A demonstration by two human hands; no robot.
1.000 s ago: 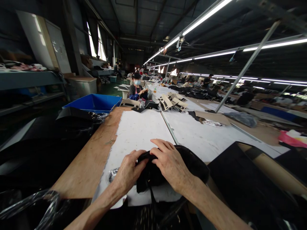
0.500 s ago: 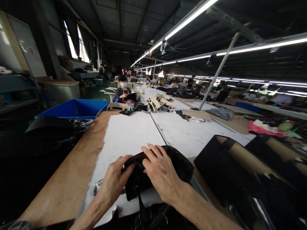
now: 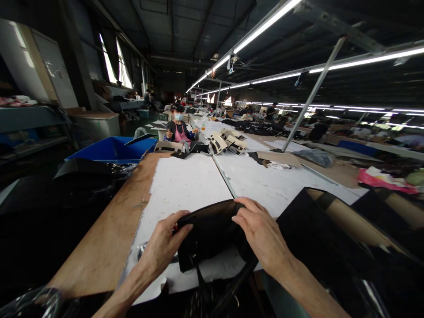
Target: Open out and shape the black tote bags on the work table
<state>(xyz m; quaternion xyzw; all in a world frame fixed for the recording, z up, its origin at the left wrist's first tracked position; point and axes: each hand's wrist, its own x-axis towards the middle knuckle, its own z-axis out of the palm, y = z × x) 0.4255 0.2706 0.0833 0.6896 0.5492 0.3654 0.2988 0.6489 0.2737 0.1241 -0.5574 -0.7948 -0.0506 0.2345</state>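
Between my hands is a black bag [image 3: 212,234], its upper edge showing a tan inside and dark straps hanging toward me. My left hand [image 3: 165,238] pinches the left end of that edge, thumb on the near side. At the right end, my right hand [image 3: 261,234] grips the edge with fingers curled over it. The bag is above white paper [image 3: 182,181] that covers the table. A shiny clear-wrapped item [image 3: 141,249] lies partly hidden behind my left wrist.
Large black bags with tan insides [image 3: 334,225] stand on the right. A blue bin [image 3: 109,148] sits at the left, beyond dark plastic-covered material. Cut cream and black pieces [image 3: 225,141] lie across the table, near a seated person in a pink apron [image 3: 180,132].
My right hand has moved right along the bag's edge to its right end, and the edge is now stretched between both hands. The seated co-worker has put a black panel toward the blue bin.
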